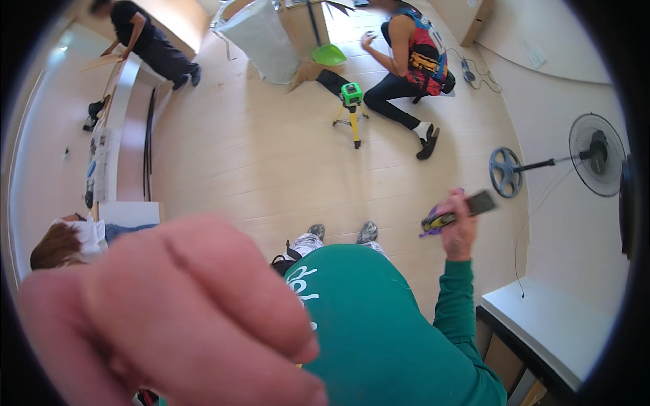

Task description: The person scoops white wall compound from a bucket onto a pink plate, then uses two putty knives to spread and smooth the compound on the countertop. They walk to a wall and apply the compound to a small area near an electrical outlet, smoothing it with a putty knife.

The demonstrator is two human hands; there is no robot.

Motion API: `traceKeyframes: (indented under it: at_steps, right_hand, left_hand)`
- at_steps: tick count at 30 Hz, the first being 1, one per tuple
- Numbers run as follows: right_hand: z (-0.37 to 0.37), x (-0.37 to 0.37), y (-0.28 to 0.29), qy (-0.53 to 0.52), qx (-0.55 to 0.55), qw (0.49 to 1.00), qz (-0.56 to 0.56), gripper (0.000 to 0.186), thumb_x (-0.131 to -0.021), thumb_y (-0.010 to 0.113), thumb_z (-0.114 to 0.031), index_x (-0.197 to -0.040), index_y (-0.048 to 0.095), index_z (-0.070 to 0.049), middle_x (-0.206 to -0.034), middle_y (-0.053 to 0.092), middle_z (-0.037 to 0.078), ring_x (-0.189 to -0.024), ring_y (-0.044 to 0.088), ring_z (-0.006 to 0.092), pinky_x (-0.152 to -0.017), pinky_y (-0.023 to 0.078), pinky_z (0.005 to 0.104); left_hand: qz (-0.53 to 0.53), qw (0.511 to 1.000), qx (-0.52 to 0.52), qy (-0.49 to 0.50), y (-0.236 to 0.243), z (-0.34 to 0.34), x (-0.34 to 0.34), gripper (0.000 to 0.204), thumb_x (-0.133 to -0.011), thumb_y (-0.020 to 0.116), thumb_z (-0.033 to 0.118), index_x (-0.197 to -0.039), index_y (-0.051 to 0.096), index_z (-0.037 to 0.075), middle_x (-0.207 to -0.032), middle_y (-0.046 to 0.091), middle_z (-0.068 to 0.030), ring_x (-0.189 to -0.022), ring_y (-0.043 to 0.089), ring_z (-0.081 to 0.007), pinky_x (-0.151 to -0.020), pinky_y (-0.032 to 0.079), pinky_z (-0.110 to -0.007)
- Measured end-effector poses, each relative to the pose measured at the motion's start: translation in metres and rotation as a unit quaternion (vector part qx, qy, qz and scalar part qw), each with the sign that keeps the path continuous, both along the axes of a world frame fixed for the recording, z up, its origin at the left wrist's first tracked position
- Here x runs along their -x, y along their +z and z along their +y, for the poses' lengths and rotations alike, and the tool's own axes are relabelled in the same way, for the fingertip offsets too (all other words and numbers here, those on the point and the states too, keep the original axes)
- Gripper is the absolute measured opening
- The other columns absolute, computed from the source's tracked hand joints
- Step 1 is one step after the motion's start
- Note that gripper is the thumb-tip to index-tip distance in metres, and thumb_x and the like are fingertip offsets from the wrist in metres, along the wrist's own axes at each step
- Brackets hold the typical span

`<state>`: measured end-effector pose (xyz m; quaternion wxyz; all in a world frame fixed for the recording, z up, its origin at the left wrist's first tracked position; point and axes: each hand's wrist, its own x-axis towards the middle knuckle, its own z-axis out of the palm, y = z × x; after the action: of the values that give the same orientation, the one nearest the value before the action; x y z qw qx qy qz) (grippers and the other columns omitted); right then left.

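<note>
My left hand (196, 298) fills the lower left, close to the camera and blurred, its fingers curled; whatever they may hold is hidden. My right hand (458, 230) is raised at my right side, gripping a yellow-and-black handled tool (443, 220) with a dark flat end (481, 203), together with something purple (430, 231). My green-sleeved right forearm reaches up from the lower edge.
A kneeling person (413, 54) is beside a green laser level (352, 95) on a yellow tripod. Others stand at top left (142, 40) and left (61, 243). A white sack (257, 40), dustpan (328, 54), fan (596, 152) and white counter (535, 325) surround me.
</note>
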<state>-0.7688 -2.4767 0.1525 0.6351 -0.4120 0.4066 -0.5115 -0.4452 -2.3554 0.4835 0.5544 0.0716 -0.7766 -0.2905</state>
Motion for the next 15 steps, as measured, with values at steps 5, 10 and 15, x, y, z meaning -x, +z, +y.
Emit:
traceKeyframes:
  at_steps: [5, 10, 15]
  right_hand:
    - [-0.010, -0.055, 0.231, 0.140, 0.532, 0.782, -0.292, 0.015, -0.102, 0.065, -0.016, -0.112, 0.068, -0.005, -0.079, 0.054, 0.003, -0.073, 0.053, 0.0161, -0.062, 0.047, 0.0308]
    - [0.004, -0.097, 0.300, 0.204, 0.638, 0.676, -0.308, 0.017, -0.103, 0.065, -0.017, -0.113, 0.069, -0.004, -0.080, 0.057, 0.003, -0.072, 0.055, 0.0160, -0.063, 0.047, 0.0305]
    - [0.039, -0.156, 0.319, 0.241, 0.646, 0.638, -0.344, 0.019, -0.104, 0.064, -0.018, -0.114, 0.069, -0.002, -0.081, 0.060, 0.004, -0.071, 0.056, 0.0158, -0.065, 0.048, 0.0302]
  left_hand:
    - [-0.013, 0.999, 0.026, 0.040, 0.019, 0.016, 0.011, 0.052, -0.099, 0.070, 0.018, -0.146, 0.062, -0.002, -0.119, 0.074, -0.0184, -0.103, 0.069, -0.0276, -0.089, 0.056, -0.037]
    - [-0.026, 0.996, 0.052, 0.073, 0.022, 0.047, 0.011, 0.053, -0.099, 0.071, 0.019, -0.146, 0.062, -0.002, -0.119, 0.074, -0.0184, -0.103, 0.069, -0.0275, -0.090, 0.056, -0.037]
    - [-0.044, 0.990, 0.062, 0.122, 0.030, 0.105, -0.018, 0.053, -0.099, 0.072, 0.021, -0.146, 0.062, -0.003, -0.120, 0.074, -0.0183, -0.103, 0.069, -0.0274, -0.090, 0.056, -0.037]
